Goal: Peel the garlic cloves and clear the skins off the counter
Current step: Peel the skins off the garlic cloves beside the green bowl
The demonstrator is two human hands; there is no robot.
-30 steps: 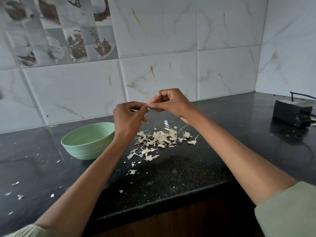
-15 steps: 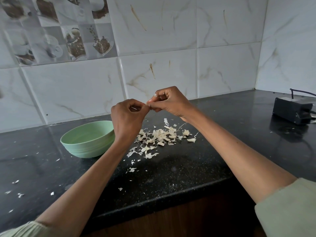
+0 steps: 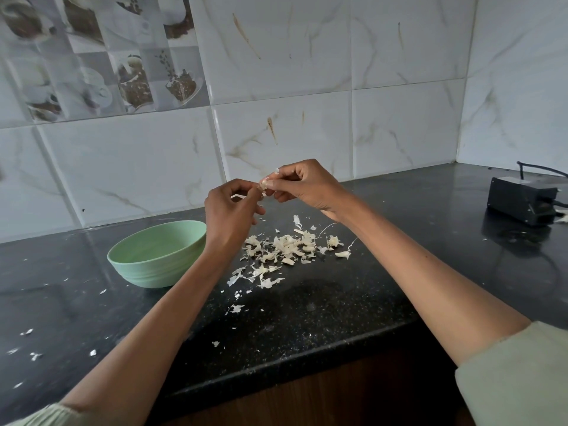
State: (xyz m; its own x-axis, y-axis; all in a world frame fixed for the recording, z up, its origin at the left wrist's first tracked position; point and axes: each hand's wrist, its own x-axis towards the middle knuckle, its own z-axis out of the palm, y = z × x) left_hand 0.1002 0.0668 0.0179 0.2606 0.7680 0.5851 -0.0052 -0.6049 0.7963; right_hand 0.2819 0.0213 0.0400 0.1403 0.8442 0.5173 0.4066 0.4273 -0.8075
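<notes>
1. Both hands are raised above the black speckled stone counter (image 3: 307, 327), fingertips meeting as they did a second ago; the pose has barely changed.
2. The right hand (image 3: 307, 186) pinches a small pale garlic clove (image 3: 263, 183), which now shows more plainly between the fingers than before.
3. The left hand (image 3: 229, 210) has its fingers curled, its fingertips on the clove's papery skin.
4. The heap of loose whitish garlic skins (image 3: 285, 247) lies unmoved on the counter beneath the hands.
5. The pale green round bowl (image 3: 156, 255) stays just left of the left wrist.
6. A black box with a cord (image 3: 522, 201) sits far right.
</notes>
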